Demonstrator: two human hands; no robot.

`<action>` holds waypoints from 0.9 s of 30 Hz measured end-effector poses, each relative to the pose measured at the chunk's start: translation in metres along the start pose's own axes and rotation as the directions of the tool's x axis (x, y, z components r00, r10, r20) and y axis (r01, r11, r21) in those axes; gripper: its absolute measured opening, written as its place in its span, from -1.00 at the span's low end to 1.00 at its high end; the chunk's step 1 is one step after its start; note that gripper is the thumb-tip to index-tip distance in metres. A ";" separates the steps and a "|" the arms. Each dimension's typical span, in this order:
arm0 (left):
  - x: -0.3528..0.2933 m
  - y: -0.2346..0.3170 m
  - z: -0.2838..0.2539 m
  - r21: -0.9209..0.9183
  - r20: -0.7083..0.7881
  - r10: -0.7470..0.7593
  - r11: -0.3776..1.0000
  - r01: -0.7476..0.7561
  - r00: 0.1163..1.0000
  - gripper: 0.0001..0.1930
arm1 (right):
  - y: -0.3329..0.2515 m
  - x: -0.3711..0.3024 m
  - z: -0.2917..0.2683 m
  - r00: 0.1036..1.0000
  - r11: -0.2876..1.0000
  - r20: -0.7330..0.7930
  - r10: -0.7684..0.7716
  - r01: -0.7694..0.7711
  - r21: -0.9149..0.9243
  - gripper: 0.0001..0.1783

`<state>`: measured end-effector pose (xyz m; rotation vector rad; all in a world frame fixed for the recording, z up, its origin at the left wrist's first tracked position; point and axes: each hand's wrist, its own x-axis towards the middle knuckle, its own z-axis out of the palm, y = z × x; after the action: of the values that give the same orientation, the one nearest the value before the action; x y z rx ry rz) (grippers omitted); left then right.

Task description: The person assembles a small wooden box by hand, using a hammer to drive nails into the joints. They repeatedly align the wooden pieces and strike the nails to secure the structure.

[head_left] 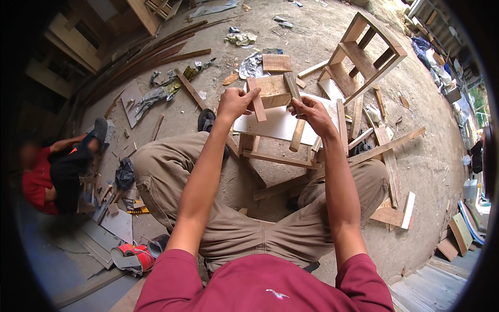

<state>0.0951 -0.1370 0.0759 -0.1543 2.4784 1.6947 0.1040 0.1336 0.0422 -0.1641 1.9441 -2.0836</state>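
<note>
Maroon shirt (270, 278) | left hand (236, 103) pinches slat (257, 106) | right hand (313, 111) pinches second slat (292, 85) | wooden box (274, 89) between

Box (273, 86): small, bare brown wood, located above the far part of the white board (278, 124); contact with the board cannot be determined. Left slat (257, 101): short, flat, reddish-brown, tilted, standing across the box's left end, lower end over the board. Right slat (291, 86): narrower, darker, slanted along the box's right end.
</note>
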 end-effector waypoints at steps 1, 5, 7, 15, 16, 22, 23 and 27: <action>-0.001 0.000 -0.001 0.002 -0.057 0.063 0.998 -0.063 0.996 -0.51 | 0.004 -0.002 0.001 1.000 0.999 0.001 -0.018 0.018 0.048 -0.60; 0.013 -0.023 -0.012 -0.206 -0.002 0.294 0.935 -0.288 0.956 -0.67 | 0.001 0.003 0.009 0.983 0.984 0.054 -0.173 0.170 0.050 -0.57; 0.010 -0.023 -0.011 -0.191 -0.011 0.364 0.913 -0.360 0.931 -0.69 | 0.007 0.007 0.002 0.980 0.977 0.003 -0.198 0.198 -0.081 -0.59; 0.015 -0.082 0.007 -0.201 -0.050 0.368 0.907 -0.370 0.929 -0.73 | 0.045 0.020 0.004 0.928 0.723 0.022 -0.373 0.305 -0.620 -0.72; 0.016 -0.090 0.010 -0.218 -0.046 0.379 0.899 -0.380 0.924 -0.73 | 0.063 0.025 0.002 0.913 0.649 -0.025 -0.408 0.270 -0.711 -0.74; 0.013 -0.115 0.008 -0.118 -0.005 0.336 0.935 -0.334 0.942 -0.70 | 0.088 0.025 0.010 0.804 0.339 0.027 -0.594 0.281 -0.898 -0.71; 0.009 -0.103 0.003 -0.060 0.020 0.318 0.947 -0.316 0.948 -0.68 | 0.087 0.026 0.007 0.801 0.298 0.045 -0.597 0.274 -0.914 -0.72; 0.005 -0.102 0.002 0.065 0.083 0.268 0.960 -0.273 0.960 -0.70 | 0.089 0.024 0.009 0.824 0.308 0.037 -0.566 0.253 -0.917 -0.72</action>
<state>0.1067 -0.1717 -0.0196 0.2635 2.6003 1.6619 0.0952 0.1142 -0.0483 -0.6802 3.3495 -0.9542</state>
